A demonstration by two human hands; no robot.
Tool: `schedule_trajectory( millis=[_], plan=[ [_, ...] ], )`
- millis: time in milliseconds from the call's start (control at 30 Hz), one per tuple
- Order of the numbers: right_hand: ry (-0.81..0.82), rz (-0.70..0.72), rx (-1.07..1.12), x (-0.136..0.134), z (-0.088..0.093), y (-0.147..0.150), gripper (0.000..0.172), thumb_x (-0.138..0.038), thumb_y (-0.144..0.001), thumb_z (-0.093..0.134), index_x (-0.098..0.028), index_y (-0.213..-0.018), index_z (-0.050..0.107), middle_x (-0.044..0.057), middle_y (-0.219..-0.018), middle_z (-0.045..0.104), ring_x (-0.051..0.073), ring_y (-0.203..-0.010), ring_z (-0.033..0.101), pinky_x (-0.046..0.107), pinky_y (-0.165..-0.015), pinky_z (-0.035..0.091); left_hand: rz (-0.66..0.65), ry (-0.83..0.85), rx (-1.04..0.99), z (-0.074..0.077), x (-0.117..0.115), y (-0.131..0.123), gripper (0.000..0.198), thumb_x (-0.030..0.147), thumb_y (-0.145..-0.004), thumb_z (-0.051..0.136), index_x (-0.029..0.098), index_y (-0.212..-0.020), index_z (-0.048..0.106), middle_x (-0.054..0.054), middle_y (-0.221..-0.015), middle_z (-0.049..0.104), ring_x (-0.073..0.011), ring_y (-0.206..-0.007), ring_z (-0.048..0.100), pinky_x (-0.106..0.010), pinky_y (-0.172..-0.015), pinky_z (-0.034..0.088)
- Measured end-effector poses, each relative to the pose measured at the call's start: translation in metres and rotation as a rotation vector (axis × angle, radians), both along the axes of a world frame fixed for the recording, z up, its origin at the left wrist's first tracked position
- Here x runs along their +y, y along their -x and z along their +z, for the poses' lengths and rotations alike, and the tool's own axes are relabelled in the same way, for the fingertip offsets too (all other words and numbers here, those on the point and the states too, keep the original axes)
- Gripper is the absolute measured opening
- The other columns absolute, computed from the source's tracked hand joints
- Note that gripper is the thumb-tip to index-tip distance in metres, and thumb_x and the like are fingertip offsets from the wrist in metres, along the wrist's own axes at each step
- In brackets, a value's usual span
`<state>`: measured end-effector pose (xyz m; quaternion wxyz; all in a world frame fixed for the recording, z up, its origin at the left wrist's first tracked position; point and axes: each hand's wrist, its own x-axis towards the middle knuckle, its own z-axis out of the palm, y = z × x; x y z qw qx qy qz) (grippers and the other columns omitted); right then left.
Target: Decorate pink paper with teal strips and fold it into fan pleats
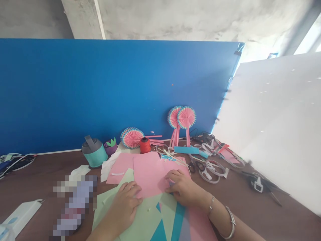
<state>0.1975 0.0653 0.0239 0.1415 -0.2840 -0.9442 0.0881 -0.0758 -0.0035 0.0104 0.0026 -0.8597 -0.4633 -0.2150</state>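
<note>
A pink paper sheet (147, 172) lies in front of me, over other paper. My left hand (127, 202) is at its lower left corner, thumb and fingers closed at the edge. On its right edge, my right hand (182, 189) has bent fingers over the paper and the thumb near the lower corner. Beneath both hands spread pale green sheets (142, 221), with blue pieces (159, 231) among them. Another pink sheet (120, 164) shows behind at the left, bearing a small white strip. My palms and the undersides of the fingers are hidden.
Pleated pink paper rosettes (187, 117) lean against the blue partition (100, 90); another rosette (132, 138) is beside a red thread spool (145, 145). Scissors (195, 166) and white strip coils (213, 170) lie right. A teal container (95, 154) and a blurred-out object (75, 207) are left.
</note>
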Motion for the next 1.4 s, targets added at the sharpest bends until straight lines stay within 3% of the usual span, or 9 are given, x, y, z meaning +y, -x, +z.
schedule_trajectory(
  millis=[100, 300, 433, 533, 600, 800, 933, 1133, 1400],
  plan=[
    [0.017, -0.007, 0.038, -0.001, 0.001, 0.000, 0.047, -0.002, -0.062, 0.048, -0.028, -0.094, 0.072, 0.007, -0.114, 0.060, 0.024, -0.108, 0.050, 0.040, -0.086, 0.037, -0.021, -0.002, -0.037, 0.000, 0.001, 0.000, 0.039, -0.001, -0.077, 0.044, 0.026, -0.078, 0.072, -0.003, -0.096, 0.065, -0.0226, -0.099, 0.049, -0.038, -0.081, 0.041],
    [0.159, -0.059, 0.248, 0.004, -0.002, -0.005, 0.055, -0.006, -0.063, 0.051, -0.021, -0.116, 0.057, 0.009, -0.107, 0.060, 0.023, -0.101, 0.052, 0.039, -0.090, 0.041, -0.017, 0.049, -0.072, 0.003, 0.001, -0.002, 0.040, -0.003, -0.072, 0.042, 0.024, -0.075, 0.072, -0.004, -0.095, 0.061, -0.0221, -0.095, 0.048, -0.036, -0.078, 0.041],
    [0.297, -0.063, 0.296, 0.009, -0.007, -0.005, 0.034, -0.006, -0.063, 0.056, -0.020, -0.093, 0.062, 0.005, -0.092, 0.059, 0.020, -0.091, 0.053, 0.033, -0.083, 0.044, -0.005, 0.073, -0.069, 0.005, 0.001, -0.002, 0.041, -0.006, -0.069, 0.040, 0.022, -0.071, 0.070, -0.004, -0.093, 0.059, -0.0212, -0.093, 0.047, -0.036, -0.077, 0.040],
    [0.352, -0.098, 0.296, 0.012, -0.013, -0.001, 0.010, -0.013, -0.071, 0.061, -0.019, -0.079, 0.062, 0.005, -0.087, 0.057, 0.020, -0.089, 0.052, 0.033, -0.080, 0.044, 0.004, 0.088, -0.043, 0.008, 0.001, -0.004, 0.040, -0.006, -0.069, 0.040, 0.021, -0.069, 0.069, -0.005, -0.091, 0.058, -0.0208, -0.091, 0.047, -0.036, -0.075, 0.039],
    [0.358, -0.134, 0.302, 0.013, -0.016, 0.002, 0.004, -0.016, -0.076, 0.060, -0.019, -0.074, 0.062, 0.005, -0.086, 0.057, 0.020, -0.088, 0.052, 0.032, -0.079, 0.044, 0.013, 0.099, -0.015, 0.011, 0.000, -0.005, 0.039, -0.006, -0.070, 0.040, 0.020, -0.069, 0.068, -0.005, -0.087, 0.057, -0.0204, -0.087, 0.046, -0.035, -0.073, 0.038],
    [0.273, -0.193, 0.269, 0.013, -0.021, 0.010, 0.011, -0.015, -0.077, 0.061, -0.018, -0.067, 0.057, 0.003, -0.079, 0.055, 0.018, -0.082, 0.051, 0.029, -0.074, 0.042, 0.017, 0.116, 0.091, 0.012, -0.002, -0.009, 0.037, -0.004, -0.077, 0.037, 0.019, -0.072, 0.067, -0.005, -0.076, 0.054, -0.0191, -0.076, 0.043, -0.035, -0.067, 0.034],
    [0.198, -0.234, 0.215, 0.013, -0.023, 0.011, 0.016, -0.024, -0.079, 0.065, -0.018, -0.068, 0.054, 0.002, -0.081, 0.054, 0.018, -0.083, 0.050, 0.029, -0.075, 0.041, 0.022, 0.104, 0.108, 0.005, -0.003, -0.012, 0.036, -0.005, -0.073, 0.039, 0.018, -0.074, 0.067, -0.005, -0.076, 0.056, -0.0194, -0.076, 0.045, -0.035, -0.068, 0.034],
    [0.069, -0.570, 0.099, 0.014, -0.033, 0.007, 0.047, -0.055, -0.066, 0.073, -0.019, -0.089, 0.055, 0.008, -0.099, 0.056, 0.027, -0.095, 0.049, 0.042, -0.083, 0.038, 0.093, 0.070, 0.206, -0.002, -0.006, -0.017, 0.034, -0.006, -0.066, 0.042, 0.016, -0.073, 0.067, -0.006, -0.073, 0.058, -0.0204, -0.073, 0.047, -0.035, -0.065, 0.035],
    [0.156, -0.596, 0.052, 0.014, -0.029, 0.003, 0.045, -0.046, -0.067, 0.074, -0.021, -0.100, 0.057, 0.008, -0.111, 0.055, 0.029, -0.104, 0.048, 0.046, -0.089, 0.035, 0.163, 0.048, 0.252, -0.005, -0.006, -0.019, 0.031, -0.007, -0.065, 0.044, 0.017, -0.062, 0.064, -0.006, -0.069, 0.058, -0.0207, -0.072, 0.048, -0.035, -0.064, 0.034]
  ],
)
